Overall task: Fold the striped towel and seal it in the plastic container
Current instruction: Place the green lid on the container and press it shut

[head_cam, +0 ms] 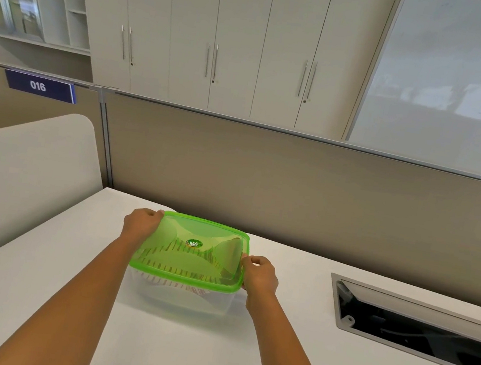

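Towel (178, 262) inside clear container (186, 298), green lid (195, 231) on top.

Two bare forearms, no sleeves; hands (142, 224) bare, no gloves, rings or watch.

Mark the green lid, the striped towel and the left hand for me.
green lid (210, 235): head view, top panel behind the logo.
striped towel (172, 265): head view, stripes seen through the lid.
left hand (141, 224): head view, back of hand.
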A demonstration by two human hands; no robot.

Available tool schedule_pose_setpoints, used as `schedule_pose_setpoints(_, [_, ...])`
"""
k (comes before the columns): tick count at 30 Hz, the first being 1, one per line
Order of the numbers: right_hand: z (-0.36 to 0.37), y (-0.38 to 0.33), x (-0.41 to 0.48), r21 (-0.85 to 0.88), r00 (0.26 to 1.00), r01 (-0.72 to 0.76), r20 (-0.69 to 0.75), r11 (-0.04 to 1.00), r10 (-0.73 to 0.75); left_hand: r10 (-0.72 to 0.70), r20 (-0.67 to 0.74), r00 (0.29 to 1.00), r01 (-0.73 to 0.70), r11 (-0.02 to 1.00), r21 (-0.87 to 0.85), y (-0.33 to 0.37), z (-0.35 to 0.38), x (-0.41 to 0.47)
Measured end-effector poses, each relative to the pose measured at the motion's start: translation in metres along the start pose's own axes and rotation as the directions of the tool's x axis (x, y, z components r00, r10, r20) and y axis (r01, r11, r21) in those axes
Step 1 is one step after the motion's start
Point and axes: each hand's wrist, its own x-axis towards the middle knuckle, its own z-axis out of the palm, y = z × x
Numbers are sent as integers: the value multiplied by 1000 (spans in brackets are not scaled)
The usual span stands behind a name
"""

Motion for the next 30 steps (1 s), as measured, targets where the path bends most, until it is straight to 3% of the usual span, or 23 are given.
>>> schedule_pose_setpoints(7, [-1,2,-3,38,1000,-7,-12,999,7,-258,64,964,265,929,-260,-4,-5,16])
schedule_pose_setpoints(13, [-1,2,-3,56,1000,-6,-6,998,7,-301,207,931,360,850,-385,-1,-8,18])
schedule_pose_setpoints(17, [-1,1,-4,65,1000,-17,1,998,17,-299,287,910,391,850,-353,1,-8,16])
schedule_pose_setpoints(25, [-1,2,-3,64,1000,-20,5,998,19,-329,197,924,379,859,-344,-10,-2,19])
schedule_pose_setpoints(28, [1,3,-3,54,1000,-6,-9,999,6,-260,97,961,278,905,-321,-10,1,15])
schedule_pose_setpoints(30, [2,2,-4,37,1000,-7,-18,999,7,-157,6,988,155,969,-192,-7,2,9])
